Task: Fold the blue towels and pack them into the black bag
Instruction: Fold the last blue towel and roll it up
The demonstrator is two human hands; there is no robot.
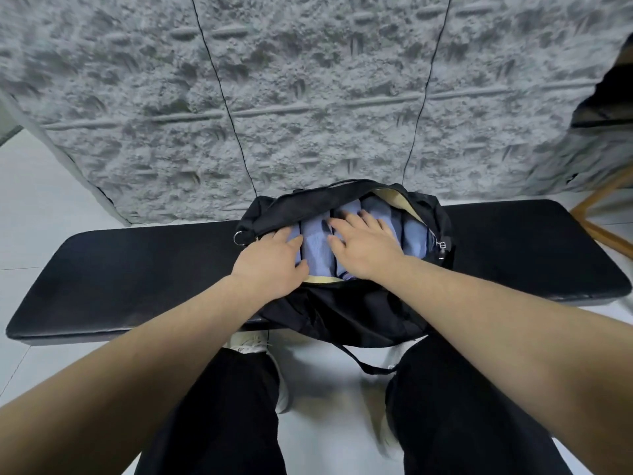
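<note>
— Where have the towels got to?

— They're all in the soft black fabric bag (346, 310), which sits open in the middle of the long black padded bench (137, 269). The folded pale blue towels (317, 246) stand side by side in a row inside it, filling the opening from one end to the other, with a cream lining showing at the near and far rims.

— And the hands?

— Both are in the bag's mouth. The left hand (274, 265) lies at the bag's left end, fingers spread flat on the towels, grasping nothing. The right hand (366, 246) rests over the middle of the row, fingers straight and splayed, pressing down, also gripping nothing.

— Anything else on the bag?

— A metal ring (241, 238) at its left end, a zip pull (443, 246) at its right end, and a black strap (363, 363) hanging off its near side, down between the person's black trouser legs (226, 423).
</note>
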